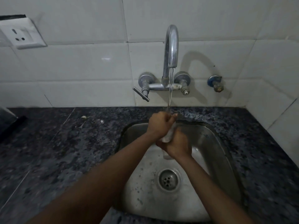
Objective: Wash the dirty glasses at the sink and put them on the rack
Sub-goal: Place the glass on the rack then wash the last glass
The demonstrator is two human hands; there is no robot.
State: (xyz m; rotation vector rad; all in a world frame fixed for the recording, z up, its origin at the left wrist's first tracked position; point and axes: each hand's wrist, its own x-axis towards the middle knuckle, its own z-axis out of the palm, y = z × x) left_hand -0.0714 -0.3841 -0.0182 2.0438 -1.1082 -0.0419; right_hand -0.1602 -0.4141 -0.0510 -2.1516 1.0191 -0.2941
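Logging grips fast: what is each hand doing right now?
Left hand: closed round the top of the glass under the tap stream.
Right hand: closed round the glass lower down.

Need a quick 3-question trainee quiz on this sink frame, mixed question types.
1. True or false: water runs from the tap onto the glass.
2. Which hand grips the glass nearer the stream? A) left hand B) right hand
3. Fill in: the hands are held over the ____.

Key: 1 true; 2 A; 3 sink.
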